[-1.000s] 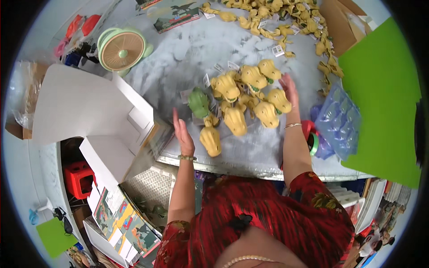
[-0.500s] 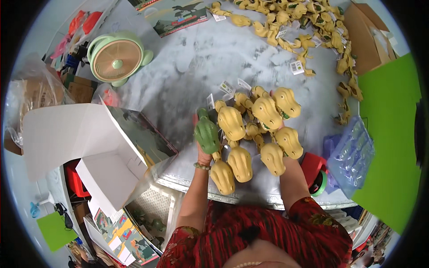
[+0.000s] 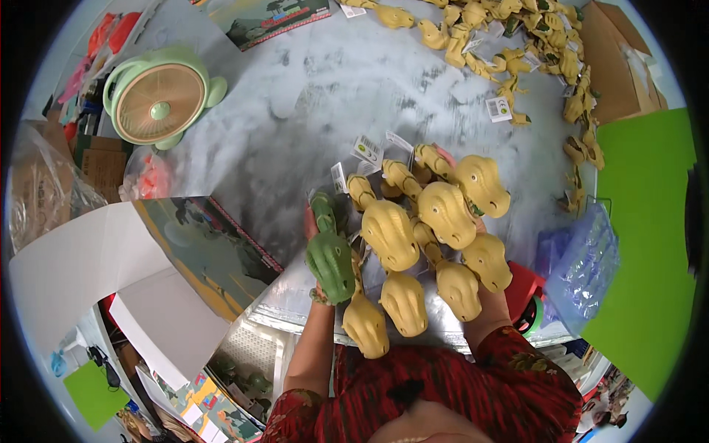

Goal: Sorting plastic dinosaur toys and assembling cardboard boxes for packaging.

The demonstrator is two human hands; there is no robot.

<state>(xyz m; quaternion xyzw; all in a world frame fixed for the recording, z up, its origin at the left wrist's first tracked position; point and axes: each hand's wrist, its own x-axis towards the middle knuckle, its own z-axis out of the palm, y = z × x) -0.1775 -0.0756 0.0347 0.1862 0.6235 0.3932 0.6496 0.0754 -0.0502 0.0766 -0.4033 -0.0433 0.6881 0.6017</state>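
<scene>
A bunch of yellow toy dinosaurs [image 3: 389,235] with one green toy dinosaur [image 3: 330,266] at its left side is held up between my hands, above the table's near edge. My left hand [image 3: 311,224] is closed around the left side of the bunch, mostly hidden behind the green toy. From the right, my right hand [image 3: 485,301] grips the other side, its fingers largely covered by the yellow heads. The heads point toward me. White paper tags [image 3: 367,150] stick out at the far side of the bunch.
An open printed box [image 3: 214,251] stands at the left, below a green fan [image 3: 159,109]. More yellow toy dinosaurs [image 3: 550,37] are piled at the far right beside a brown carton [image 3: 617,66]. A blue plastic bag [image 3: 587,255] lies at the right by a green board [image 3: 642,221].
The bunch of toy dinosaurs has come closer and slightly lower, still in both hands. The whole view has shifted, so the fan and box appear farther left.
</scene>
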